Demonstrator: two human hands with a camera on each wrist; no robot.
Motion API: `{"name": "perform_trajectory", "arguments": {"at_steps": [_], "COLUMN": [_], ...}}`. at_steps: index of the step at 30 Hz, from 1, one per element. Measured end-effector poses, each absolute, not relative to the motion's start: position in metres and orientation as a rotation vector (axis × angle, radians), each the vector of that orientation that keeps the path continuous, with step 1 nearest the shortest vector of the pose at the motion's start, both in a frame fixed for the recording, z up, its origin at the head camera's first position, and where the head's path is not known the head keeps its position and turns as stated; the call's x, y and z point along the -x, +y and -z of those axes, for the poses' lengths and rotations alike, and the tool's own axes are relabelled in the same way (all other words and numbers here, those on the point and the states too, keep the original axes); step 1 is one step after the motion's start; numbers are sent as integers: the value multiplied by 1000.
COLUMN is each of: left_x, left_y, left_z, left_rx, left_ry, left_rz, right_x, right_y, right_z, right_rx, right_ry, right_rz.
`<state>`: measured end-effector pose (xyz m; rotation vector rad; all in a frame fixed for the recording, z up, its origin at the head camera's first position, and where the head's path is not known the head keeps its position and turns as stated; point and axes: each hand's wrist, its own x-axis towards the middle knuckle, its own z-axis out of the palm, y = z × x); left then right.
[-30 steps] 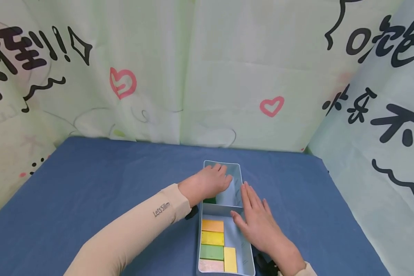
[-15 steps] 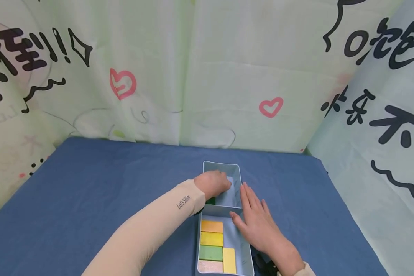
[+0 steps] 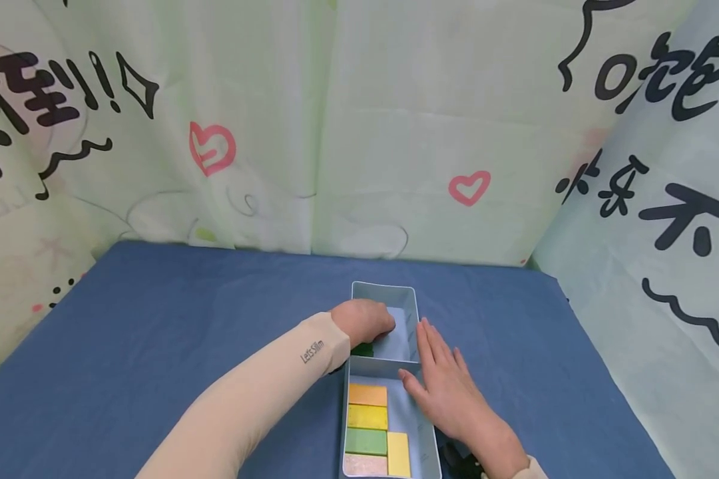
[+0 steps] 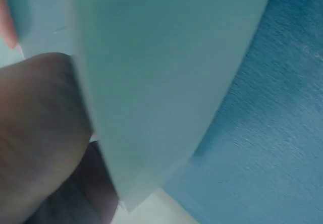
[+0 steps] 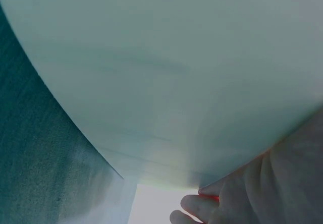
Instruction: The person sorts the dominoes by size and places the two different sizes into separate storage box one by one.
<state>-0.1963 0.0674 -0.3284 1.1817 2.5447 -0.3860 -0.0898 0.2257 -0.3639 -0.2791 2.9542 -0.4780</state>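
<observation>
A pale blue two-compartment box stands lengthwise before me. My left hand reaches into its far compartment, fingers bent downward; the fingertips and anything between them are hidden. Just below that hand, a dark green block shows by the left wall. My right hand lies with straight fingers along the box's right rim. The near compartment holds an orange block, a yellow block, a green block and a pinkish block stacked in a column. Beside them a pale yellow block lies lengthwise.
A blue cloth covers the table under the box. Printed pale curtains hang behind it and at both sides. In both wrist views the box's outer wall fills much of the picture.
My left hand has come lower into the far compartment and its fingers have bent downward; over the last half second it shifts slightly left. The right hand stays put.
</observation>
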Motion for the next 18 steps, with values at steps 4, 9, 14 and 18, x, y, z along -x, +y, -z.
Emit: {"name": "perform_trajectory", "arguments": {"at_steps": [4,9,14,18], "left_x": [193,189,187,186], "left_y": [67,61,56,53], "left_z": [329,327,323,318], "left_rx": [-1174,-1214,-1192,-1174], "left_ry": [2559,2594,2618,2617], "left_rz": [381,443,511,454], "right_x": [88,88,87,87], "right_y": [226,224,223,224], "right_z": [364,364,363,362], "right_rx": [279,276,272,279], "right_ry": [2951,2939,2936,2944], "right_rz": [481,477,459,463]}}
